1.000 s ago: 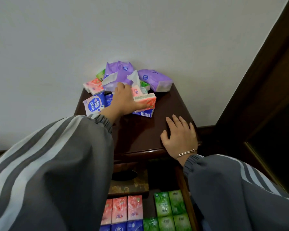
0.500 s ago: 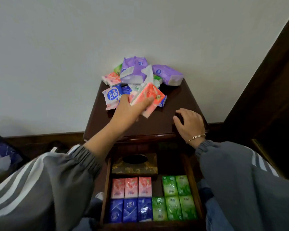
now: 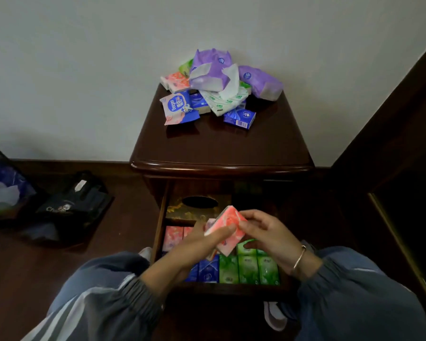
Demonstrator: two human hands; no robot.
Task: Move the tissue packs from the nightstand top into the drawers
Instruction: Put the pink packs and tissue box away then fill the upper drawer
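Observation:
A pink tissue pack [image 3: 228,226] hangs tilted above the open drawer [image 3: 159,225], held between both hands. My left hand [image 3: 197,244] grips its lower left side with thumb on top; my right hand [image 3: 268,235] pinches its right edge. Below them the drawer holds rows of pink [image 3: 173,237], blue [image 3: 208,269] and green packs [image 3: 249,267], partly hidden by my hands. On the dark nightstand top [image 3: 221,148] a heap of packs remains at the back: purple [image 3: 260,81], pink [image 3: 176,81], blue [image 3: 239,118] and a pink-and-blue one [image 3: 180,108].
A patterned tissue box [image 3: 197,205] sits at the drawer's back. Left of the nightstand on the floor lie a black bag [image 3: 71,203] and a bin with a blue liner [image 3: 3,183]. Dark wooden furniture [image 3: 403,143] stands on the right.
My left hand carried the pink pack from the nightstand top down over the drawer. My right hand left the nightstand top and took hold of the pack too.

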